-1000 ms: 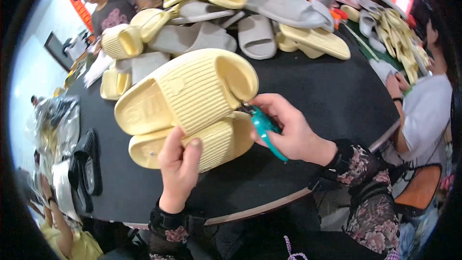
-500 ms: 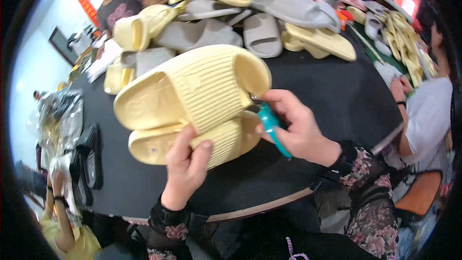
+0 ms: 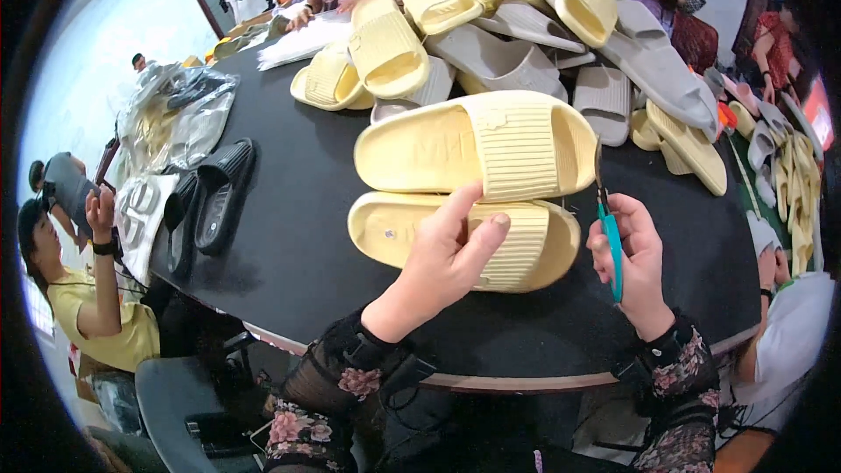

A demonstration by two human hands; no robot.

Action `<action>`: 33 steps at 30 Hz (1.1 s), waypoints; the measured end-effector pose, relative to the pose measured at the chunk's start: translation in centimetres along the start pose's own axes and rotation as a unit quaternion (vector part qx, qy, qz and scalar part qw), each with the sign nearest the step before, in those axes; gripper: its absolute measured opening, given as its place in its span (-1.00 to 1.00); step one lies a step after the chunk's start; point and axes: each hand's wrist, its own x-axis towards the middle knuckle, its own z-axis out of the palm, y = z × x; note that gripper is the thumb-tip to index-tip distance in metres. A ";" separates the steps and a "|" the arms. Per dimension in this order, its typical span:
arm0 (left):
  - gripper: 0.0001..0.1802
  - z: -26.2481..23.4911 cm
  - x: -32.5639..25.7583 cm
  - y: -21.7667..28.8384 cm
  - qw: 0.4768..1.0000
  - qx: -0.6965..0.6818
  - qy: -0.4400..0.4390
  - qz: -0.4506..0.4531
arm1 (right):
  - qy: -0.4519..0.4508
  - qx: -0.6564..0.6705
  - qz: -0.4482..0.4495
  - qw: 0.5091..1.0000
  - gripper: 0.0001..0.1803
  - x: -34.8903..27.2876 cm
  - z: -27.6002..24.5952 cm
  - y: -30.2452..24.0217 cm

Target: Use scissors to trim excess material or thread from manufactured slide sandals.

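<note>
At the yellow slippers (image 3: pixel 519 153), both hands (image 3: pixel 442 258) slant inward.

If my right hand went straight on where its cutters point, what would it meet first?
Probably the grey slipper ahead of the cutters, but depth is unclear: the upper yellow slipper sits close.

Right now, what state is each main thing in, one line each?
Left hand: against the near slipper
Right hand: closed around the cutters
Cutters: held, blades up, open or shut unclear
Far slipper: strap up
Near slipper: strap up, partly covered
Black slippers: lying together
Slipper pile: jumbled
Plastic bag: bulging
</note>
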 end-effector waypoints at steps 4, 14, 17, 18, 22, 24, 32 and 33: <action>-0.62 0.1 0.1 0.1 0.994 -0.086 -0.018 -0.064 | 0.008 -0.016 -0.017 1.000 -0.56 -0.1 0.0 0.2; -0.52 0.0 0.1 -0.3 0.981 -0.097 -0.061 -0.155 | -0.006 -0.018 -0.006 1.000 -0.56 0.1 0.1 0.3; -0.48 0.3 0.0 -0.8 0.984 -0.048 -0.073 -0.157 | -0.010 -0.031 -0.009 0.999 -0.56 0.0 0.0 0.2; -0.48 0.3 0.1 -0.7 0.983 -0.049 -0.076 -0.157 | -0.009 -0.045 -0.010 0.999 -0.55 0.0 0.0 0.2; -0.48 0.0 0.4 -0.4 0.969 -0.006 -0.128 -0.213 | 0.001 -0.042 -0.027 0.999 -0.55 0.3 -0.4 0.6; -0.49 0.0 0.4 -0.7 0.970 -0.006 -0.128 -0.207 | 0.016 0.001 -0.011 1.000 -0.56 0.5 -0.3 0.5; -0.51 -0.3 0.5 -0.7 0.967 0.038 -0.133 -0.212 | 0.036 0.017 -0.051 0.998 -0.62 1.2 -1.0 1.2; -0.51 -0.3 0.6 -0.7 0.968 0.034 -0.130 -0.210 | 0.040 0.037 -0.061 0.997 -0.61 1.5 -1.3 1.6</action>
